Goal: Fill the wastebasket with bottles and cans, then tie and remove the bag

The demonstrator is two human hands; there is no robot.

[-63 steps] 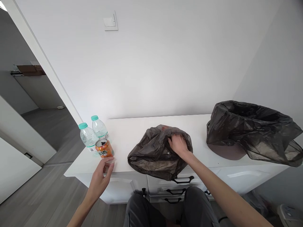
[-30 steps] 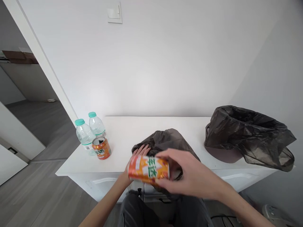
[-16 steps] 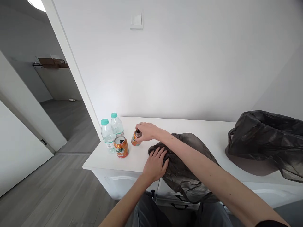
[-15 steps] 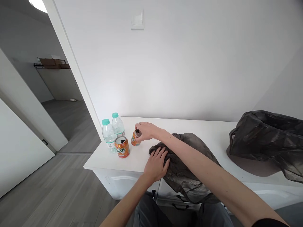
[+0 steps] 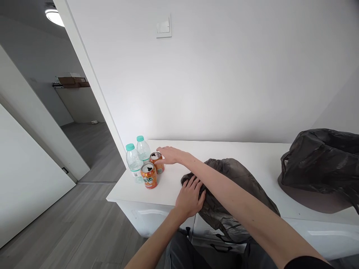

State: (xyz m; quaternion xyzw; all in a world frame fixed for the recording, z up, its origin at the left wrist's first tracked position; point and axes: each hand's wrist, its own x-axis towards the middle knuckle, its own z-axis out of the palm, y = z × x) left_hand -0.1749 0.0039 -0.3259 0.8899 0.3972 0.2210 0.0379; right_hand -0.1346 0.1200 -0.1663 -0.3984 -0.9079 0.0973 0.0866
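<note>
My right hand (image 5: 171, 155) reaches left across the white cabinet top. Its thumb and fingers are spread around the right side of an orange drink can (image 5: 159, 167), apparently loose of it. A second orange can (image 5: 149, 176) with an opened top stands just in front of that one. Behind and left of the cans are two clear plastic bottles with teal caps, a nearer bottle (image 5: 134, 163) and a farther bottle (image 5: 143, 150). My left hand (image 5: 191, 197) lies open, fingers spread, on a crumpled black plastic bag (image 5: 234, 175) under my right forearm.
At the right, a black bag (image 5: 316, 160) lines a brownish bin (image 5: 311, 200) on the cabinet top (image 5: 260, 160). The wall (image 5: 224, 74) rises behind, with a light switch (image 5: 163, 27). A doorway opens at the left. Drawer handles (image 5: 221, 248) show below.
My right hand has shifted the rear can left, close to the other can and the bottles, and its fingers have spread. My left hand stays on the bag. The view has turned slightly left.
</note>
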